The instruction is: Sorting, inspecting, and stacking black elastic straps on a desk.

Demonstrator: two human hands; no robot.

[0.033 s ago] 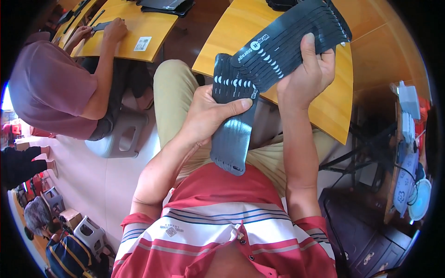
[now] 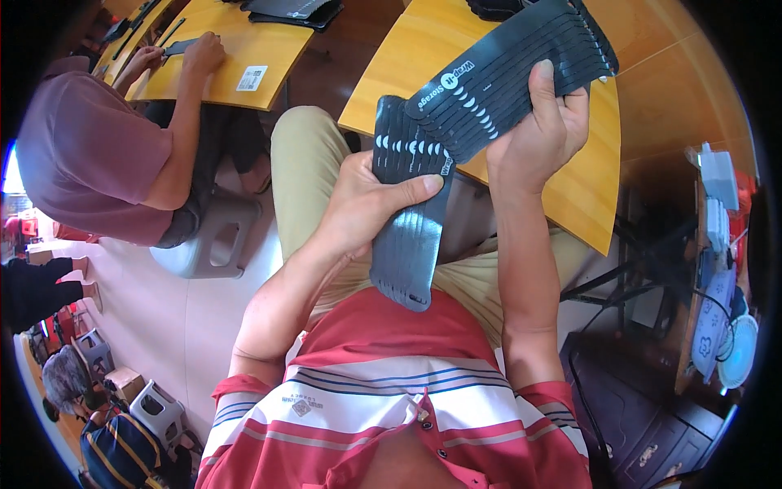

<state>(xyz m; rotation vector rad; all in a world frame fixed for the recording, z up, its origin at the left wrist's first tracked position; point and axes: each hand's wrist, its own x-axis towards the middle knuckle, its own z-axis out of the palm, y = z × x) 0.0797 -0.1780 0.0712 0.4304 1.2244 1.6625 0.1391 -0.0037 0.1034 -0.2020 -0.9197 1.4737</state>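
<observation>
My left hand (image 2: 362,204) is closed round a fanned stack of flat black straps (image 2: 407,244), its thumb pressed on top. These straps have rounded ends, a slot at the lower end and white printed marks near the top. Higher up and to the right, my right hand (image 2: 542,134) grips a second fanned stack of black straps (image 2: 505,77), thumb over the front and fingers behind. That stack tilts up to the right, and its lower left end overlaps the top of the left one. Both stacks are held above my lap, in front of the table edge.
A yellow wooden table (image 2: 586,179) stands ahead on the right, with dark items at its far edge. At a second table (image 2: 236,49) on the left, a person (image 2: 98,155) on a grey stool (image 2: 216,240) handles a dark strip. A dark drawer cabinet (image 2: 643,416) stands at lower right.
</observation>
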